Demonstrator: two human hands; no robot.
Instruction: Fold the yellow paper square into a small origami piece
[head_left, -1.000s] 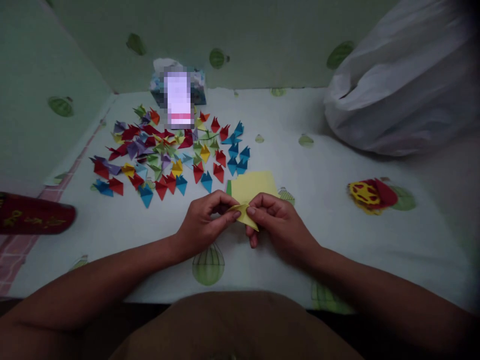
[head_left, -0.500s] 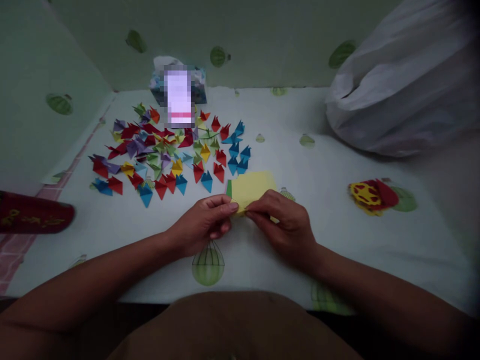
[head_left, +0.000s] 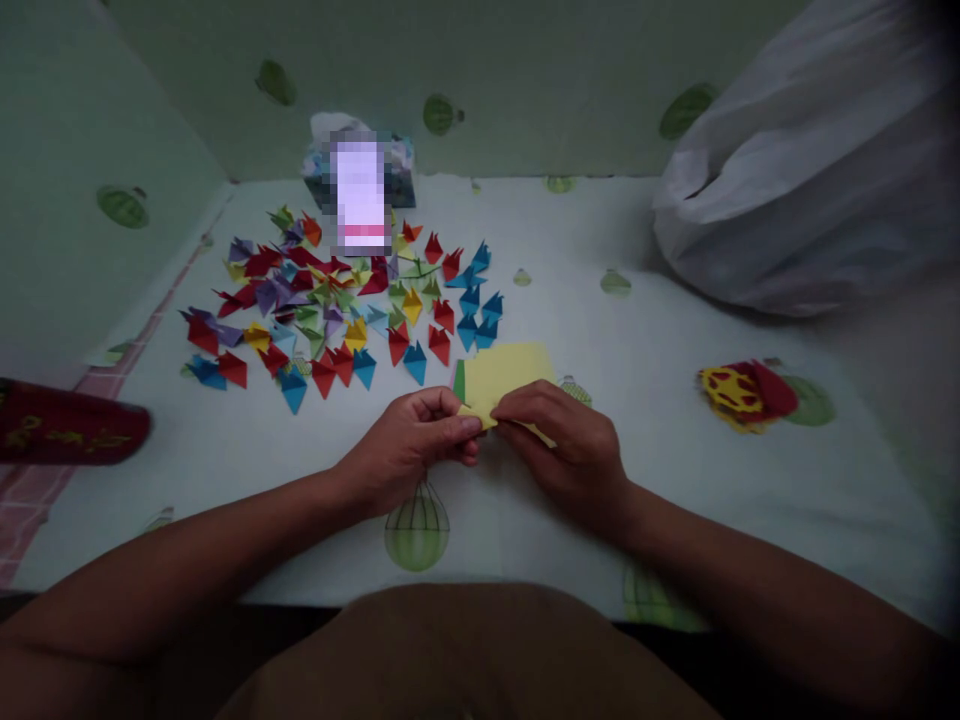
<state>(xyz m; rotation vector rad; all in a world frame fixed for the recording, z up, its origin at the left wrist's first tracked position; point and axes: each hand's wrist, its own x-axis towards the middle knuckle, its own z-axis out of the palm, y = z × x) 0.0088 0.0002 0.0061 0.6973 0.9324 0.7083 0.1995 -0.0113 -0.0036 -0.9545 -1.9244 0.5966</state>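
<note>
My left hand [head_left: 412,445] and my right hand [head_left: 570,445] pinch a small folded yellow paper [head_left: 484,415] between their fingertips, low over the white sheet with watermelon prints [head_left: 645,330]. Most of the folded piece is hidden by my fingers. Just behind it lies a stack of square yellow paper [head_left: 502,368] with a green edge showing on its left. Farther back left, several folded paper pieces [head_left: 337,305] in red, blue, purple, yellow and green are spread out.
A blurred box [head_left: 360,190] stands at the back by the green wall. A big white plastic bag [head_left: 810,170] fills the back right. A red and yellow item [head_left: 742,392] lies at the right, a dark red object [head_left: 67,432] at the left edge.
The yellow piece was held up between both hands with its point hanging down; now it is lowered and pressed flat between the fingertips, mostly covered.
</note>
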